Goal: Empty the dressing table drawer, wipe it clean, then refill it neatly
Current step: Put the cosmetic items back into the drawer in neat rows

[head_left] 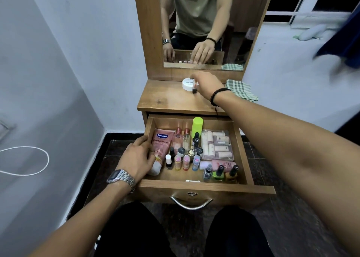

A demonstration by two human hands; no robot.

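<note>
Wood-grain drawer (241,153), shiny metal handle (191,205), checked cloth (241,90)

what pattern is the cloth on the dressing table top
Green and white checked cloth, seen best in the head view, lying right of the right hand.
</note>
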